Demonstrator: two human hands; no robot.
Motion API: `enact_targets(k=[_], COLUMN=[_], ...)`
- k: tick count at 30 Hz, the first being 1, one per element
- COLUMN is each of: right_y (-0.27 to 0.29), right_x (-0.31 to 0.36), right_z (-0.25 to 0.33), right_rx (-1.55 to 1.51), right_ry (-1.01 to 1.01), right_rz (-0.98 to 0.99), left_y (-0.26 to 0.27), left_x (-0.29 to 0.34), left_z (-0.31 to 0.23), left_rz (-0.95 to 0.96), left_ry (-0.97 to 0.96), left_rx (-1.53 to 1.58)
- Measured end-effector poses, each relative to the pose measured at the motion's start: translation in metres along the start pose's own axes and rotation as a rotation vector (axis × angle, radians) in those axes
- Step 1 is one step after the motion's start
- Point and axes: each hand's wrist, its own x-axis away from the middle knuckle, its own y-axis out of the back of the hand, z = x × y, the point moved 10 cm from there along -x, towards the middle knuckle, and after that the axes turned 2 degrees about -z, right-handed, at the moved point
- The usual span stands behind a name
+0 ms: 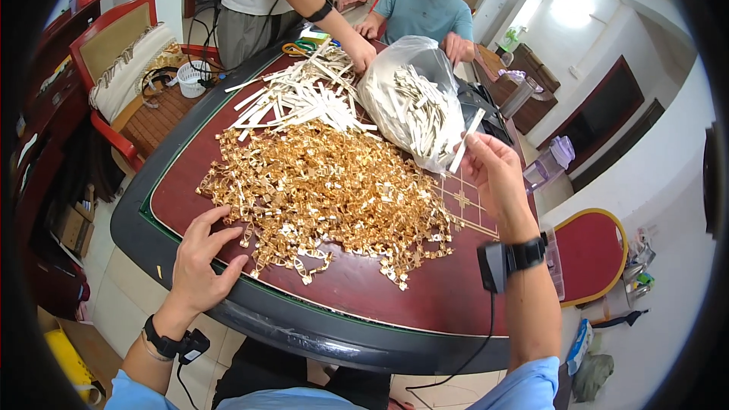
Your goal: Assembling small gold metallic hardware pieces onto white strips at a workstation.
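Fittings [334,190] on table [326,301], strips [300,95] behind, bag [384,95] right of strips

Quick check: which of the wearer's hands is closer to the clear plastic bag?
Right. The right hand, pinching a white strip, is just right of the clear plastic bag; the left hand is farther off, by the near-left edge of the golden pile.

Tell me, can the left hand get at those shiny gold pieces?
Probably yes. The left hand looks empty and spread open, right by the near left edge of the heap of gold pieces, and nothing seems to stand between them.
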Motion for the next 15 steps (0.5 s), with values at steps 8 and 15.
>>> enact_targets(k=[8,15], right_y=[-0.053,-0.080], right_x=[0.118,0.168], right_z=[-0.009,-0.037], right_rx=[-0.032,-0.127], right_ry=[-0.267,-0.407], right_rz=[0.153,0.248], left_y=[0.010,-0.027], left_x=[0.007,0.009], left_z=[-0.005,-0.068], left_rz=[-0.097,0.081], left_ry=[-0.042,0.087], left_rx=[-0.071,0.555])
